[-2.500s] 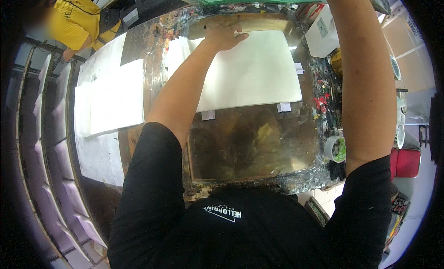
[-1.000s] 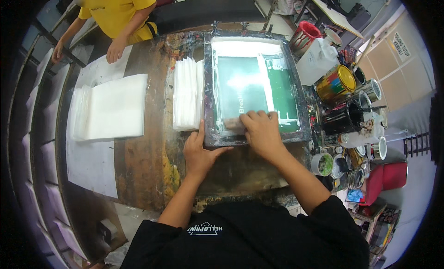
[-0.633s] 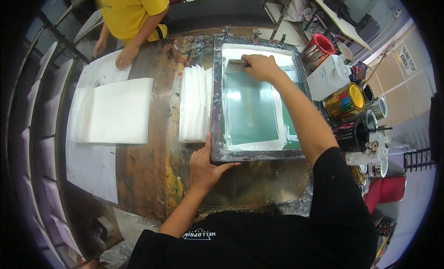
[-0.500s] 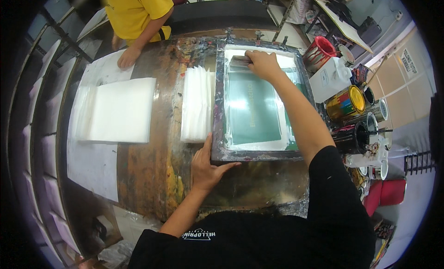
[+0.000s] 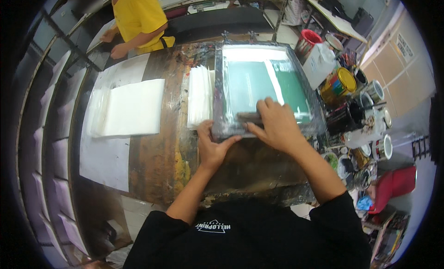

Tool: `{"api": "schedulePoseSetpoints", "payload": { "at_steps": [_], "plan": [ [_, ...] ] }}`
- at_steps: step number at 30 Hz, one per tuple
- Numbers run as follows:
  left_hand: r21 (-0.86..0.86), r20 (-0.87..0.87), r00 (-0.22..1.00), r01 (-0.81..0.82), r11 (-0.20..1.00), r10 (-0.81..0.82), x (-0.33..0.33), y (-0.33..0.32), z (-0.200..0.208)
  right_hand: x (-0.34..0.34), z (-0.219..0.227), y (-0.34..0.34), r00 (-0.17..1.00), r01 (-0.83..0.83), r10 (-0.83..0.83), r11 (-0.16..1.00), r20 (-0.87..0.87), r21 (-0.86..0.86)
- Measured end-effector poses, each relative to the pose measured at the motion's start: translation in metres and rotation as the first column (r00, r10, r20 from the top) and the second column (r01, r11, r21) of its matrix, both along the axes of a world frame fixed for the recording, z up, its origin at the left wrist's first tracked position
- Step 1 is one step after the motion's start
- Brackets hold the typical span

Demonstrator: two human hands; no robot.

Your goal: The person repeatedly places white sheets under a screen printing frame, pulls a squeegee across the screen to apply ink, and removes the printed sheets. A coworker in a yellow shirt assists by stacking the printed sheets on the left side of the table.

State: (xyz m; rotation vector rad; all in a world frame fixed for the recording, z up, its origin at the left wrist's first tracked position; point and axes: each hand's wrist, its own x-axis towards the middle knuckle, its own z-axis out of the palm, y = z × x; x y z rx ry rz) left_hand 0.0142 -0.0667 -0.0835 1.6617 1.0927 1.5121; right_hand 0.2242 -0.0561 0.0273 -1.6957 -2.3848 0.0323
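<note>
A silk-screen printing frame [image 5: 221,91] with a pale green and dark green mesh lies at the middle right of the worktable. My right hand [image 5: 277,124] grips a squeegee [image 5: 249,116] at the screen's near end. At the near left corner, my left hand [image 5: 212,146] holds the frame, thumb along its near edge and fingers on its left side. The near edge is blurred and appears slightly raised. Beside the frame stands a narrow stack of white sheets [image 5: 200,97]. Further left lies a wider stack of white sheets [image 5: 134,107].
Paint cans, including a yellow one [image 5: 340,82] and a red one [image 5: 309,41], crowd the right side with a white jug [image 5: 320,63]. Purple-white shelves [image 5: 64,153] line the left. A person in yellow [image 5: 138,19] stands beyond the table [image 5: 157,162].
My right hand has drawn the squeegee from the screen's far end to its near end. The near edge seems to have lifted. The other person's hand has left the paper.
</note>
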Motion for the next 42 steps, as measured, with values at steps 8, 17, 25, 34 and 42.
{"api": "schedulePoseSetpoints", "payload": {
  "at_steps": [8, 17, 25, 34, 42],
  "plan": [
    [0.092, 0.374, 0.927, -0.035, 0.995, -0.002, -0.004, 0.051, 0.085, -0.004, 0.088, 0.082, 0.998, 0.039, 0.015, 0.677, -0.067, 0.735],
    [0.413, -0.752, 0.456, -0.236, 0.880, 0.476, -0.025, 0.014, 0.014, 0.003, 0.147, 0.117, 0.988, 0.077, -0.006, 0.878, -0.152, 0.472],
    [0.387, -0.781, 0.403, -0.288, 0.876, 0.477, -0.021, 0.023, 0.013, -0.001, 0.146, 0.116, 0.988, 0.102, -0.016, 0.818, -0.155, 0.566],
    [0.051, -0.243, 0.886, -0.394, 0.918, 0.394, -0.026, 0.082, 0.059, 0.000, 0.146, 0.125, 0.989, 0.085, 0.000, 0.826, -0.150, 0.557],
    [0.270, -0.546, 0.357, -0.781, 0.563, 0.758, -0.161, 0.091, 0.063, 0.002, 0.145, 0.123, 0.991, 0.038, 0.051, 0.789, -0.126, 0.614]
  ]
}}
